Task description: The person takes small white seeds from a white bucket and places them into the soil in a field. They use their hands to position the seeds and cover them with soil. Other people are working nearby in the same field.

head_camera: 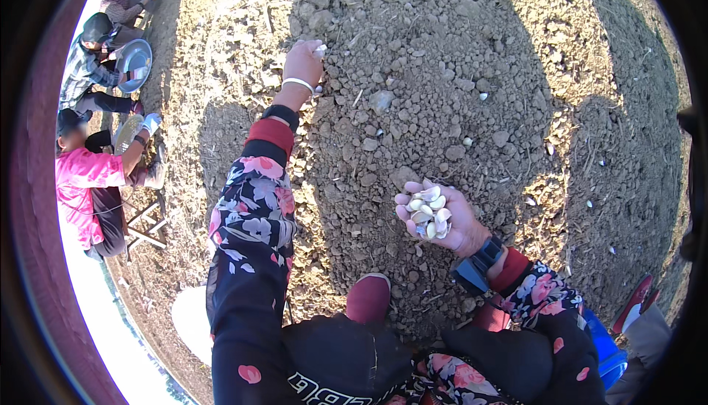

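Observation:
My left hand (303,65) reaches out to the crumbly soil (420,117), fingers pinching a pale garlic clove (321,50). A white band and a dark cuff circle that wrist. Closer to my body, my right hand (463,225) is turned palm up and cupped around a small pile of garlic cloves (428,211). A dark device is strapped to the right wrist. Single cloves lie apart on the ground, among them one clove (483,96) and another clove (468,141). Clods and bits of straw lie between my hands.
At far left, several people sit in a row; one person (91,183) in pink sits by a folding stool (146,228), another has a metal basin (145,62). A blue bucket (600,344) stands at my right, near another person's red shoe (633,302). My shoe (369,297) rests on soil.

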`<state>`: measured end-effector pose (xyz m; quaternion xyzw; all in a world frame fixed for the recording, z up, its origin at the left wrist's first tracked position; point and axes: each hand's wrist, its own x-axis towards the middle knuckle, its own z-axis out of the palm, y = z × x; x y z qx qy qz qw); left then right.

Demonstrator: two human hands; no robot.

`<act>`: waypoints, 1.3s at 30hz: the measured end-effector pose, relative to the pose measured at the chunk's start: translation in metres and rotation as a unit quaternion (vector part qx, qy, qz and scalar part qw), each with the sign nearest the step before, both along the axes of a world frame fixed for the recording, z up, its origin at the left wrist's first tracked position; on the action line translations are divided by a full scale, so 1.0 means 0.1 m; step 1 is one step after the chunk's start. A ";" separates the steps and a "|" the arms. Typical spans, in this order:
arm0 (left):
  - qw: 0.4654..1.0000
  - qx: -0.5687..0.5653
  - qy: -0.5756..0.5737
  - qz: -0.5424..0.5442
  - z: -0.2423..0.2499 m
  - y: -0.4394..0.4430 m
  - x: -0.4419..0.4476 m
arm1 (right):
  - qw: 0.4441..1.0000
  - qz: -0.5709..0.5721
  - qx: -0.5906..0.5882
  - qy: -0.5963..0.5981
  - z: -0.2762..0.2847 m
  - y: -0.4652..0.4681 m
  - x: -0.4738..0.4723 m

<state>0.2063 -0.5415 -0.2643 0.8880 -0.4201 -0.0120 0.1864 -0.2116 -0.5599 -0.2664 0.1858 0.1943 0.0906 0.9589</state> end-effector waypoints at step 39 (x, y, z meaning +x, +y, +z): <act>0.947 0.314 -0.058 -0.026 -0.02 -0.78 0.49 | 0.998 0.015 0.050 0.043 -0.20 0.08 -0.12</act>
